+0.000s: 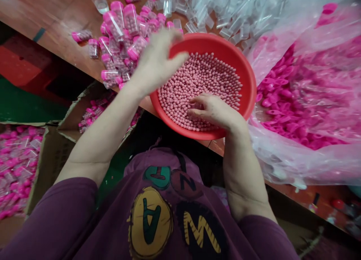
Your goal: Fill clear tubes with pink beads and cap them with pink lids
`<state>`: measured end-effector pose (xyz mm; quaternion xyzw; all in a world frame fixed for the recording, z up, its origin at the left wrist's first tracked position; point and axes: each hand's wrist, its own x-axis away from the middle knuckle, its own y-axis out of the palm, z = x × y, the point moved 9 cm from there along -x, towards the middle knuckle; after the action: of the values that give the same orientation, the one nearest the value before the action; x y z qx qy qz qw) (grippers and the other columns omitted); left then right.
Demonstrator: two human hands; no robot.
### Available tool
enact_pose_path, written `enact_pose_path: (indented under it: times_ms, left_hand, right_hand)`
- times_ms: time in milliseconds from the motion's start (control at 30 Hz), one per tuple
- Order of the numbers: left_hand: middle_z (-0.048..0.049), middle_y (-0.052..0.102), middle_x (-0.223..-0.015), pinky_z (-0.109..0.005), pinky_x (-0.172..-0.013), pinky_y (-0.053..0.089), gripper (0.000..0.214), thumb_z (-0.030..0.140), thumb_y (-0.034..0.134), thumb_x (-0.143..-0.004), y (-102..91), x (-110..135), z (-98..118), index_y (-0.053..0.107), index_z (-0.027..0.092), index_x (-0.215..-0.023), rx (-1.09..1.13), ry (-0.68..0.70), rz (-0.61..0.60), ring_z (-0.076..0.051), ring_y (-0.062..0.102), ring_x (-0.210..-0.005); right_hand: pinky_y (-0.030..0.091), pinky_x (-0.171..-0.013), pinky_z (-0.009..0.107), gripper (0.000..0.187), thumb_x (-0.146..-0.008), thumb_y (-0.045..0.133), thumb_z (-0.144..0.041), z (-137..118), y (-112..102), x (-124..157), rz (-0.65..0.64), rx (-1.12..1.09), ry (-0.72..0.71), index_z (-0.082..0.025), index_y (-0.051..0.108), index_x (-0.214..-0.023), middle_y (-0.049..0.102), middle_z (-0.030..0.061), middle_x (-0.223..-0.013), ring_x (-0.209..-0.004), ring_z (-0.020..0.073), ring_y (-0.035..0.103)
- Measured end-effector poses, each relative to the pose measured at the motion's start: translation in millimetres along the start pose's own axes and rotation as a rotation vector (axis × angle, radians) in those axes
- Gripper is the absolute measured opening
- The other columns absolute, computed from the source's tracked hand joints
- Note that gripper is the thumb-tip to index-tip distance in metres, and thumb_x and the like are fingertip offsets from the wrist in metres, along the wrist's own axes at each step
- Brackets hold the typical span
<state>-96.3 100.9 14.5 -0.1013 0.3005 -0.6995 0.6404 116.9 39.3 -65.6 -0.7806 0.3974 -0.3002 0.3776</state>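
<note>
- Head view, the only feed I've got, and the first thing I'm noting is what's blocked: the left hand [159, 61] covers part of the basin's far-left rim and the tubes behind it, and the bottom of the frame is filled by the purple sweatshirt [152, 215].
- More cut-offs: the cardboard box [53, 158] runs out of frame at lower left, and the heap of empty clear plastic tubes [225, 12] runs off the top edge.
- Left hand is open, fingers spread, hanging just above the rim, and I see nothing held in it.
- Right hand [211, 111] is down on the pink beads [200, 83], fingers loosely curled and touching them. From here I can't tell whether it's pinching any.
- The beads lie in a deep layer inside the red plastic basin [245, 83], right between the two hands.
- Beyond the basin, on the wooden bench [50, 12], pink-capped tubes [121, 38] lie in a loose cluster, many visibly filled with beads.
- To the right, a clear plastic bag [299, 166] is heaped with loose pink caps [293, 102].
- Down in the box, more pink-capped tubes [17, 170] are packed together, but their contents are hard to make out.
</note>
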Motion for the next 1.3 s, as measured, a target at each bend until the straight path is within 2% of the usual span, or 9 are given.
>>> enact_pose_path:
  times_ms: [100,300,400,533,633,733,967,1100,1300]
  left_hand:
    - [-0.0073,0.084,-0.101,-0.042,-0.109,0.064,0.019,0.004,0.069,-0.095,74.6,43,25,0.082,0.012,-0.105,-0.11,0.044,-0.444,-0.024,0.081,-0.104]
    - [-0.0034,0.082,-0.103,-0.031,-0.09,0.062,0.04,-0.002,0.075,-0.083,120.6,49,11,0.079,0.017,-0.118,0.282,-0.024,-0.386,-0.018,0.077,-0.094]
    - [-0.0029,0.079,-0.101,-0.032,-0.089,0.063,0.034,0.005,0.082,-0.086,124.8,45,13,0.078,0.018,-0.118,0.453,-0.045,-0.32,-0.017,0.077,-0.091]
    - [-0.0045,0.08,-0.114,-0.036,-0.096,0.065,0.057,0.008,0.088,-0.082,123.6,47,21,0.076,0.02,-0.137,0.504,-0.08,-0.263,-0.021,0.079,-0.101]
    - [-0.0077,0.081,-0.124,-0.038,-0.102,0.064,0.061,0.009,0.092,-0.076,116.7,46,24,0.077,0.017,-0.135,0.409,-0.075,-0.214,-0.023,0.078,-0.107]
    - [-0.0052,0.084,-0.114,-0.034,-0.098,0.062,0.042,0.008,0.087,-0.08,109.4,42,26,0.082,0.016,-0.12,0.293,-0.065,-0.153,-0.02,0.076,-0.1]
    - [-0.0014,0.081,-0.094,-0.024,-0.079,0.056,0.028,-0.008,0.074,-0.081,114.5,35,0,0.079,0.013,-0.099,0.577,-0.322,-0.091,-0.011,0.07,-0.081]
    - [-0.0019,0.081,-0.099,-0.024,-0.082,0.057,0.033,-0.009,0.072,-0.081,112.4,30,-5,0.081,0.013,-0.103,0.54,-0.265,-0.063,-0.012,0.072,-0.085]
    - [-0.004,0.08,-0.12,-0.029,-0.085,0.06,0.054,-0.006,0.079,-0.079,116.2,32,0,0.081,0.018,-0.127,0.402,-0.125,-0.051,-0.013,0.071,-0.085]
  right_hand:
    - [0.063,-0.098,0.043,0.021,-0.099,0.074,-0.024,6,-10,5,0.115,-0.165,0.115,-0.02,0.085,-0.117,0.086,0.0079,-0.106,-0.096,0.0278,0.077]
    - [0.064,-0.09,0.037,0.024,-0.092,0.084,-0.033,31,-29,16,0.422,-0.835,0.178,-0.026,0.078,-0.113,0.084,0.0038,-0.113,-0.1,0.023,0.076]
    - [0.062,-0.075,0.034,0.035,-0.088,0.095,-0.049,36,-22,13,0.382,-1.045,0.192,-0.028,0.077,-0.111,0.08,0.0029,-0.105,-0.087,0.0204,0.072]
    - [0.057,-0.065,0.032,0.042,-0.088,0.096,-0.059,47,-21,9,0.462,-1.076,0.172,-0.028,0.075,-0.108,0.076,0.0025,-0.101,-0.077,0.0176,0.067]
    - [0.061,-0.072,0.033,0.034,-0.095,0.09,-0.053,53,-31,11,0.631,-0.92,0.109,-0.029,0.075,-0.113,0.077,0.0024,-0.107,-0.084,0.0179,0.069]
    - [0.065,-0.086,0.036,0.027,-0.1,0.086,-0.049,50,-39,14,0.733,-0.719,0.042,-0.029,0.075,-0.115,0.077,0.0027,-0.109,-0.093,0.0197,0.072]
    - [0.065,-0.07,0.033,0.031,-0.103,0.084,-0.056,42,-29,9,0.551,-0.91,0.06,-0.028,0.072,-0.107,0.075,0.0007,-0.095,-0.081,0.0186,0.075]
    - [0.059,-0.062,0.031,0.029,-0.096,0.091,-0.046,37,-30,10,0.531,-0.918,0.038,-0.029,0.071,-0.109,0.07,-0.0029,-0.082,-0.073,0.0175,0.072]
    - [0.055,-0.059,0.031,0.022,-0.097,0.088,-0.043,43,-43,16,0.721,-0.868,0.041,-0.028,0.071,-0.1,0.065,-0.0045,-0.074,-0.063,0.0155,0.065]
